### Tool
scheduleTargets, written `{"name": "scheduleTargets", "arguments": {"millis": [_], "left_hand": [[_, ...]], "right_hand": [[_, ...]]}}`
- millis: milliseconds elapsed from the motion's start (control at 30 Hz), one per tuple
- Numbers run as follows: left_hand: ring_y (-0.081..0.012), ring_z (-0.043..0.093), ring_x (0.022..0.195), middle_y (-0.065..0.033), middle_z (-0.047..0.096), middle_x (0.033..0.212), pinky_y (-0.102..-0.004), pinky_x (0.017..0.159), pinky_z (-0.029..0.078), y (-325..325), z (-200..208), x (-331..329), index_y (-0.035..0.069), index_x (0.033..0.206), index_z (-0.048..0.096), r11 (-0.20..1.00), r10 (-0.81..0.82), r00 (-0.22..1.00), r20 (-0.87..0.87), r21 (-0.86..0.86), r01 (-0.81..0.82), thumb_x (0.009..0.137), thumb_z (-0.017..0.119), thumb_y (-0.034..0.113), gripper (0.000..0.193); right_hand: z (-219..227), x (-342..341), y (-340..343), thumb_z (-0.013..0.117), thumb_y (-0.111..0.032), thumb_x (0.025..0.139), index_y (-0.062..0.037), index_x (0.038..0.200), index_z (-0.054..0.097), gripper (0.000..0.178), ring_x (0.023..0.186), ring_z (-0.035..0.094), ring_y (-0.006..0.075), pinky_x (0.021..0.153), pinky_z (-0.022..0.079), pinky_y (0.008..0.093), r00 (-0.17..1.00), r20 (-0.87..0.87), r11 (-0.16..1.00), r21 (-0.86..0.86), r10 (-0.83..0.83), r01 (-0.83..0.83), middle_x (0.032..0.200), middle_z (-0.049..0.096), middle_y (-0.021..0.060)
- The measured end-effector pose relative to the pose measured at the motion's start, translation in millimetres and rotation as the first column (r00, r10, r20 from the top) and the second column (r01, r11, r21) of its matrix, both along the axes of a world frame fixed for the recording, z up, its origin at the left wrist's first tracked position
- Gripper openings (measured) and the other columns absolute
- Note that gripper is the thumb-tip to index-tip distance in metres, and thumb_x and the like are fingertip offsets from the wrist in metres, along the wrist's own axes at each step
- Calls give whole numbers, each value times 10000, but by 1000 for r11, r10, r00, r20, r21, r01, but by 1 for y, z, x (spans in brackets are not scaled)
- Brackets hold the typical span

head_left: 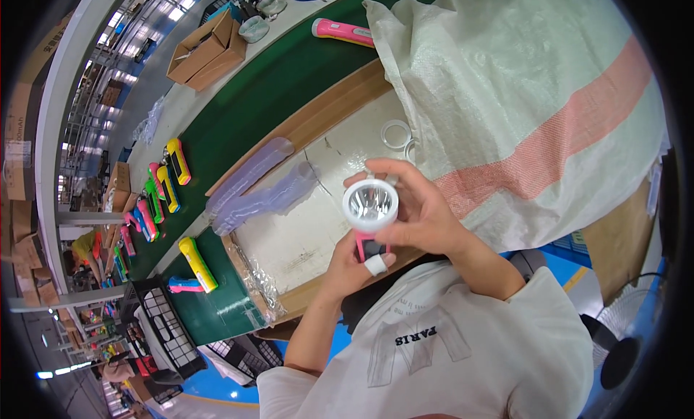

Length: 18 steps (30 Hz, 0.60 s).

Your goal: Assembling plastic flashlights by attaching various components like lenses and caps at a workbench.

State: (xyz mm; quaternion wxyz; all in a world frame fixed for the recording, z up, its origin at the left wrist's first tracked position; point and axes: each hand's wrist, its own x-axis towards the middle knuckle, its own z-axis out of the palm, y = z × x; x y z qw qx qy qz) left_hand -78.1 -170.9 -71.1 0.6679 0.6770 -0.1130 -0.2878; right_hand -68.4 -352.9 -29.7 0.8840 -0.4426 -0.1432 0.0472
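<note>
A flashlight (390, 215) with a white round head and a shiny reflector is between my two hands, its lens end facing up. My left hand (345, 269) grips its pink and dark body from below, with white wrap around the thumb. My right hand (432, 218) has its fingers curled around the white head. Just beyond, white rings (395, 134) lie on a pale board (289, 254), partly hidden by a woven sack. Translucent purplish plastic sleeves (249, 166) rest on the board's left part.
The big white woven sack (506, 94) with a pink stripe covers the right side. A green conveyor belt (238, 105) carries a pink flashlight (343, 32) and several colored ones, including a yellow flashlight (196, 264). An open cardboard box (208, 49) stands beyond; a black crate (163, 325) is at lower left.
</note>
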Motion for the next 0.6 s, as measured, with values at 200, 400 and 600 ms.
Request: {"name": "scheduleTargets", "arguments": {"millis": [200,400,600], "left_hand": [[-196,560,1049,-75,581,1128,-320,886,456,0,-3,34,43,1082,582,999,-10,959,285,-44,24,720,751,84,401],[-187,557,1064,-71,585,1117,-317,911,448,1,6,29,42,1131,560,999,33,982,188,6,-34,729,727,59,435],[-189,491,1191,-77,498,1273,-322,1006,387,1,3,18,56,1393,300,999,-29,999,18,-38,30,817,667,48,683]], "right_hand": [[15,-7,3,745,-30,723,-75,1396,363,775,1219,508,239,1029,401,351,946,319,875,-474,62,102,1323,534,86],[9,-7,4,728,-13,728,-68,1392,369,757,1231,495,234,1034,396,352,968,249,928,-368,36,61,1331,525,96],[3,-3,5,743,29,730,-21,1346,401,706,1244,454,202,1042,373,346,985,116,925,-344,-130,163,1342,466,132]]}}
